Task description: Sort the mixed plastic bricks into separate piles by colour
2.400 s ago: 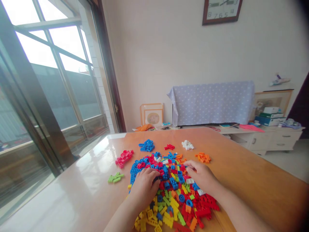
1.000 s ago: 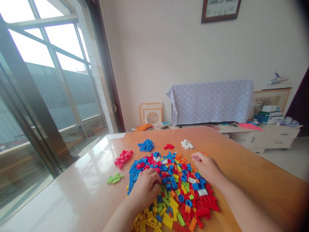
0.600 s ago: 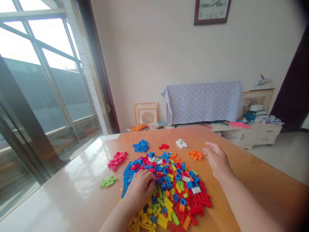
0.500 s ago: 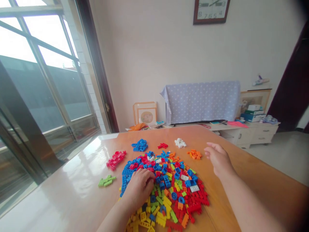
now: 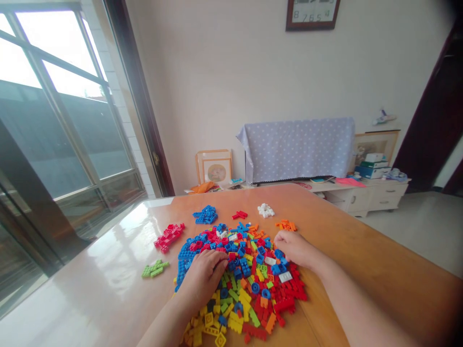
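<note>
On our desk, the green pile and pink pile lie toward the left edge. Our left hand rests, fingers bent, grip hidden, on the heap of mixed bricks. Toward the far edge sit the blue pile, red pile, white pile and orange pile. Our right hand has curled fingers at the heap's right side; whether they hold anything we cannot tell. Six colours are set apart; most bricks, we judge, remain mixed.

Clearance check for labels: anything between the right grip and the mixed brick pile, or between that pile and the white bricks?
Nothing visible in either gap: the right grip is at the right edge of the mixed brick pile; the white bricks lie beyond its far edge.
</note>
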The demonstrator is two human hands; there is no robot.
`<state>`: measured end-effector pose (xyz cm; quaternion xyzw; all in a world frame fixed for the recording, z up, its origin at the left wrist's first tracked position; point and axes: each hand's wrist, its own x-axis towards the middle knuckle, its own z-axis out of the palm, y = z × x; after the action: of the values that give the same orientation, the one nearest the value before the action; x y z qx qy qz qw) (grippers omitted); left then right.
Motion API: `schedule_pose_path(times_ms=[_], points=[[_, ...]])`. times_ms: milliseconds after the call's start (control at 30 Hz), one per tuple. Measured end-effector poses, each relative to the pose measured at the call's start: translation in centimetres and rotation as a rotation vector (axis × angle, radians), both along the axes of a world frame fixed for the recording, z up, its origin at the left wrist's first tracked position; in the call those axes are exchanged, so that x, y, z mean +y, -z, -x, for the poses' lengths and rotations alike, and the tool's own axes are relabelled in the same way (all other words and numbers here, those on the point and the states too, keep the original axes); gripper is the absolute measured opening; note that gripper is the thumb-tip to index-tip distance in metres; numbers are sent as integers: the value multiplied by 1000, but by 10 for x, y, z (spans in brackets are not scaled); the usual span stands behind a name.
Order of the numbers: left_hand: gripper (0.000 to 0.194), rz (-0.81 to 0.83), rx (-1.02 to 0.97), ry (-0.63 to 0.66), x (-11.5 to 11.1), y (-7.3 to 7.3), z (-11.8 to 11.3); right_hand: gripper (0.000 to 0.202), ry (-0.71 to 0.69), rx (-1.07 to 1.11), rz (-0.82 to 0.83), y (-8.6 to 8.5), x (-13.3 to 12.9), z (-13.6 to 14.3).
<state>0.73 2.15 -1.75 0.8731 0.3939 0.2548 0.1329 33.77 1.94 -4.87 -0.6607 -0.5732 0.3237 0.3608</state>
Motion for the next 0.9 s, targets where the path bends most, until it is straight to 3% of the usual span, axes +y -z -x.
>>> schedule_pose_path(times_ms=[333,500,667,900], points=[[23,-14,7,-1,1,2,4,26,-170,101,-93,-14,-9,34],[21,-38,-5,8,3,4,6,31,-199,10,-111,-3,-9,34],[23,-11,-40,0,3,6,7,36,-216,-13,-55,7,-6,31],[26,52,-194,39,-1,6,8,33,-112,244,-86,-2,-10,35]])
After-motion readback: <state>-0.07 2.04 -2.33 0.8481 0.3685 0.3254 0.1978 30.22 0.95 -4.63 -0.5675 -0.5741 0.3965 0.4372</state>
